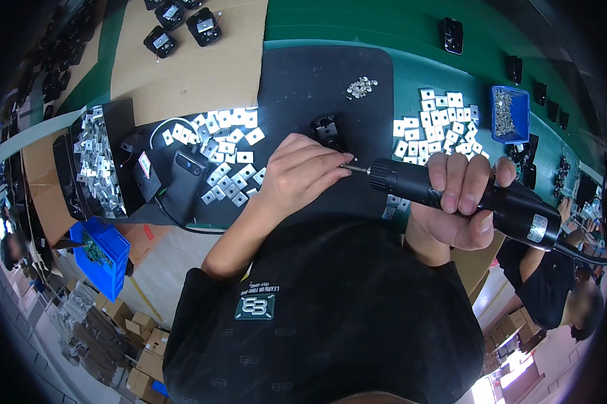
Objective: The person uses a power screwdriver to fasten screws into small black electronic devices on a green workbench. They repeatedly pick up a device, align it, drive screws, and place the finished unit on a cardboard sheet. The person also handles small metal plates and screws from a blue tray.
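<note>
My right hand [461, 195] is wrapped around a black electric screwdriver [408, 180], held level with its bit toward the left and its cord trailing off to the right. The tip of the bit [358, 168] meets the pinched fingertips of my left hand [303, 174]. Whatever those fingers hold there is too small to make out. Just beyond my left hand, a small black housing with a metal plate [327, 129] rests on the black mat [303, 81], partly hidden by the fingers.
Square metal plates with holes lie left [232, 182] and right [438, 124]. Small screws form a pile [362, 87] on the mat. A blue tray [510, 114] holds more small parts. At left are a plate-filled bin [101, 161] and a black phone-like device [189, 168]. Black housings [204, 27] sit on cardboard.
</note>
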